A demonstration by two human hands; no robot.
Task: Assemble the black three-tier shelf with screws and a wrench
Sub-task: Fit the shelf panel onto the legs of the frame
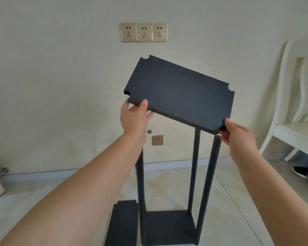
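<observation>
I hold a black shelf board (180,91) with notched corners tilted in the air above the frame. My left hand (134,118) grips its near left edge, thumb on top. My right hand (238,137) pinches its near right corner. Below stands the partly built shelf: black upright posts (195,167) rise from a bottom board (167,226) on the floor. The right near post (210,174) ends just under the held board's corner. Another loose black board (122,222) lies on the floor to the left of the frame. No screws or wrench are in view.
A cream wall is close behind, with a row of three sockets (143,31) high up and one socket (157,140) low down. A white chair (295,103) stands at the right, a black shoe (302,172) under it. The floor is pale tile.
</observation>
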